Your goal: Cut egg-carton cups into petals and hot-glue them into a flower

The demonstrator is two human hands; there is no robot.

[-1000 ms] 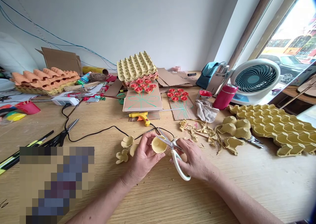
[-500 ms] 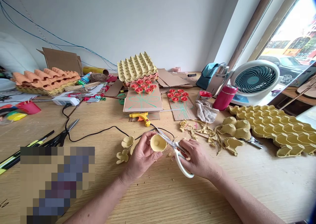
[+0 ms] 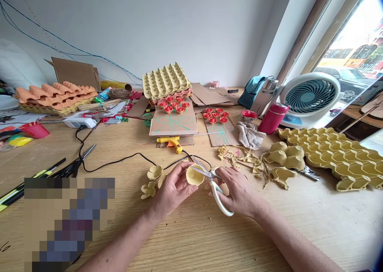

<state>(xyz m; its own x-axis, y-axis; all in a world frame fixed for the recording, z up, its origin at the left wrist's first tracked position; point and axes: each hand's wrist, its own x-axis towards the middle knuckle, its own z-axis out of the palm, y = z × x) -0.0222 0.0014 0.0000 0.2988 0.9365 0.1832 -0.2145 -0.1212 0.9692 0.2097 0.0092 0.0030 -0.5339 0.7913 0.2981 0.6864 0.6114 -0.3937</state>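
My left hand (image 3: 175, 188) pinches a yellow egg-carton cup (image 3: 194, 176) between thumb and fingers, its hollow side facing me. White-handled scissors (image 3: 220, 200) are in my right hand (image 3: 239, 190), fingers through the loops. Their blades are spread at the cup's upper right rim, one blade reaching across its opening. Left of my left hand lie cut cup pieces shaped like flowers (image 3: 148, 189), partly hidden by my fingers. A yellow glue gun (image 3: 172, 142) rests beyond my hands, its cord running behind them.
Egg-carton scraps (image 3: 242, 160) and four-bump carton pieces (image 3: 285, 156) lie right of my hands, beside a large yellow egg tray (image 3: 332, 156). Red paper flowers (image 3: 215, 115) sit on cardboard behind. Black scissors (image 3: 77, 164) lie left. A pink bottle (image 3: 273, 118) and fan (image 3: 311, 98) stand at the right.
The scissors' blades have opened wider, one now lying over the cup's opening. The cup has shifted slightly right and turned a little in my left hand.
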